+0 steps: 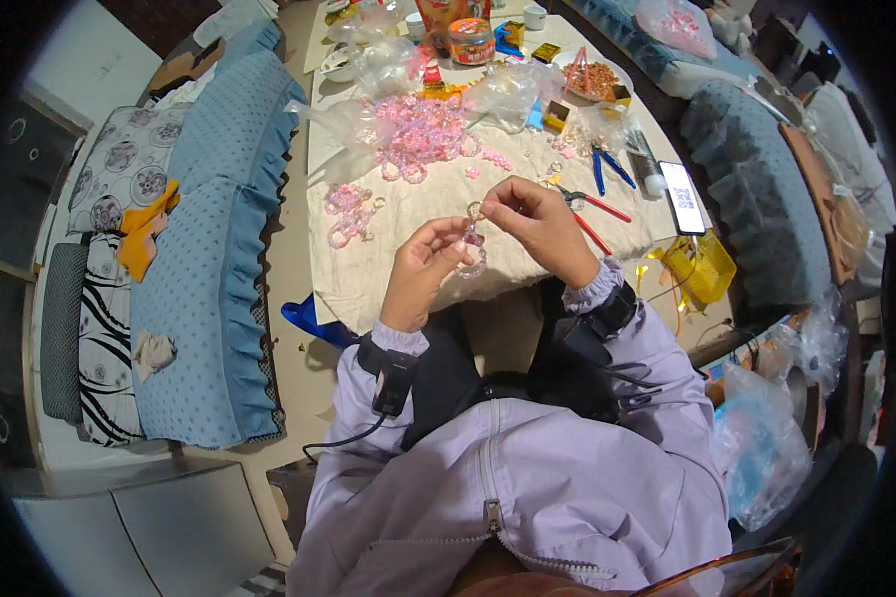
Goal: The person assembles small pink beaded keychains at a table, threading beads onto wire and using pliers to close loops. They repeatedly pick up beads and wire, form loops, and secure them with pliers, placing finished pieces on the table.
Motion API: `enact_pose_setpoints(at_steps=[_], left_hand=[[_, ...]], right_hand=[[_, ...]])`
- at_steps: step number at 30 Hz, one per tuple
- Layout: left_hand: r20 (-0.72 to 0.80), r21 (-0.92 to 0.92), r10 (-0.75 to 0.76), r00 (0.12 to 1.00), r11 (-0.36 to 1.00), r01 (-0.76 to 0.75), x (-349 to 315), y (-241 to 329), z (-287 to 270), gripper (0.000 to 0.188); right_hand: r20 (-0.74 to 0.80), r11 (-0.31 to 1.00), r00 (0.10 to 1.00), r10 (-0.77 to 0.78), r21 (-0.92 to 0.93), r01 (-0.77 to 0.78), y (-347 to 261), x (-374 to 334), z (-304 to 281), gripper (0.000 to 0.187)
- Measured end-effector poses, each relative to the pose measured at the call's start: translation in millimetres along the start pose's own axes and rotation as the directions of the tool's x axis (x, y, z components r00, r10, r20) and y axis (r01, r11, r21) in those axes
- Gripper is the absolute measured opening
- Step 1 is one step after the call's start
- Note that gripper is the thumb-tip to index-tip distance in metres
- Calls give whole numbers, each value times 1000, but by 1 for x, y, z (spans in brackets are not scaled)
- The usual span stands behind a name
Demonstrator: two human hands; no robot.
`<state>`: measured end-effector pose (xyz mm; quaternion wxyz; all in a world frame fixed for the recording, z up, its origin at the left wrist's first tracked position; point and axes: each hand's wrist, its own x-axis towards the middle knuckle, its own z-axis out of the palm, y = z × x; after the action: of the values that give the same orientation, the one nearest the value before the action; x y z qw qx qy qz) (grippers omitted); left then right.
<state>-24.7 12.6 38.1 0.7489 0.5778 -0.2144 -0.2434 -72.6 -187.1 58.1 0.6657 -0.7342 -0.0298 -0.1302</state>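
Note:
A clear-and-pink beaded charm hangs between my two hands above the near edge of the cloth-covered table. My left hand pinches its beaded part between thumb and fingers. At its top, the fingertips of my right hand close on a gold ring. Further off lies a large heap of pink beaded strings. A smaller group of beaded charms with gold rings rests to the left. Beside my right hand are red-handled pliers, and beyond them blue-handled pliers.
A phone lies at the table's right edge, above a yellow basket. Plastic bags, a lidded jar and a plate of small reddish-brown pieces stand at the back. Blue-covered sofas flank the table.

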Motion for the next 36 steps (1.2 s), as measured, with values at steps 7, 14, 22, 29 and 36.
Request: enact_pose_setpoints(at_steps=[7, 14, 22, 29, 36], left_hand=[[-14, 165, 3, 1000, 986, -1, -16, -11, -1, 26], [-141, 25, -26, 990, 999, 30, -15, -24, -11, 20], [-303, -44, -61, 951, 998, 50, -2, -13, -29, 18], [-359, -60, 34, 933, 996, -60, 8, -16, -45, 16], [-379, -39, 45, 924, 997, -65, 7, -8, -42, 16]], right_hand=[[100, 996, 992, 71, -64, -65, 6, -27, 10, 15], [48, 973, 997, 54, -228, -42, 62, 24, -9, 20], [-179, 567, 979, 99, -798, -204, 126, 119, -2, 30], [-131, 687, 991, -22, -722, -80, 141, 119, 6, 26], [-19, 959, 993, 120, -255, -120, 126, 105, 9, 18]])
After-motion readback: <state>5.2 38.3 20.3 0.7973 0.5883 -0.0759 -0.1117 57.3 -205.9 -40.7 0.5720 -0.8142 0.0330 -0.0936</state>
